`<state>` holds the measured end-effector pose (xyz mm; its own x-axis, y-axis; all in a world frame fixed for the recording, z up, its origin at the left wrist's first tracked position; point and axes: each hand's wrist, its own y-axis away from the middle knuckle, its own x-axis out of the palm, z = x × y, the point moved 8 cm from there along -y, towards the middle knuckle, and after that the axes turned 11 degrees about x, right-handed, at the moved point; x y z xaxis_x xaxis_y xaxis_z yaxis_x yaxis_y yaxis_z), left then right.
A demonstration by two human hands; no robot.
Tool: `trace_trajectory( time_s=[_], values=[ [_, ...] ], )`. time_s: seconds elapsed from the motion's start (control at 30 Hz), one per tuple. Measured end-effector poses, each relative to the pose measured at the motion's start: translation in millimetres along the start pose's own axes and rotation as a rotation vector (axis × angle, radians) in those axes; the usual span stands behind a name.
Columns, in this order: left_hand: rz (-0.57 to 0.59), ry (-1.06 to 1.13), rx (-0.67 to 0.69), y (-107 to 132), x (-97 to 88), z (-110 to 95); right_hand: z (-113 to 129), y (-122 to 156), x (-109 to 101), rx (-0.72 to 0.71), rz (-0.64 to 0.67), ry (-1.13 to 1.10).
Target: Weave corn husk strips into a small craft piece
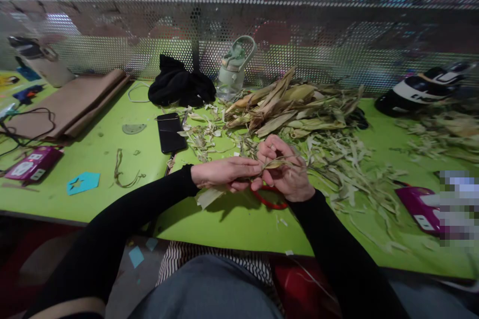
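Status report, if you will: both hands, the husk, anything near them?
Left hand, right hand: both on husk strands. Red ring partly hidden by right hand.

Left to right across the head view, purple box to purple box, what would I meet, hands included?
Purple box, blue paper with a star cutout, twisted brown strand, black phone, left hand, right hand, second purple box.

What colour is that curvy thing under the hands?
The curvy thing is red, best seen in the head view.
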<state>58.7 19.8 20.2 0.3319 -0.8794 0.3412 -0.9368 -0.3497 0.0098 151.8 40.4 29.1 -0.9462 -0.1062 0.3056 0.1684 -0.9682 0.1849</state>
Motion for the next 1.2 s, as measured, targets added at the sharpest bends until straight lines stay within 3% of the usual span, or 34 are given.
trace_trajectory(
  time_s=[0.2,0.5,0.63,0.73,0.87,0.97,1.2],
  values=[
    [0.052,-0.084,0.034,0,-1.4,4,-6,-2,1,0.022,0.049,-0.125],
    [0.089,-0.238,0.026,2,1.5,2,-3,-3,-1,-0.004,-0.078,-0.063],
    [0.058,-0.264,0.011,2,2.2,-2,-5,-4,-3,-0.010,-0.114,-0.004],
    [0.002,-0.160,0.017,1,0.6,-7,-6,-5,-7,0.010,-0.138,0.007],
    [-0.159,-0.016,0.097,-1,-12.8,-15,-6,-7,-10,0.019,-0.162,0.044],
    [-0.169,0.017,0.157,-2,-16.3,-17,-6,-7,-10,-0.002,-0.156,0.032],
    [-0.137,-0.294,0.098,2,-13.4,-16,5,0,-12,-0.137,-0.140,0.168]
  ],
)
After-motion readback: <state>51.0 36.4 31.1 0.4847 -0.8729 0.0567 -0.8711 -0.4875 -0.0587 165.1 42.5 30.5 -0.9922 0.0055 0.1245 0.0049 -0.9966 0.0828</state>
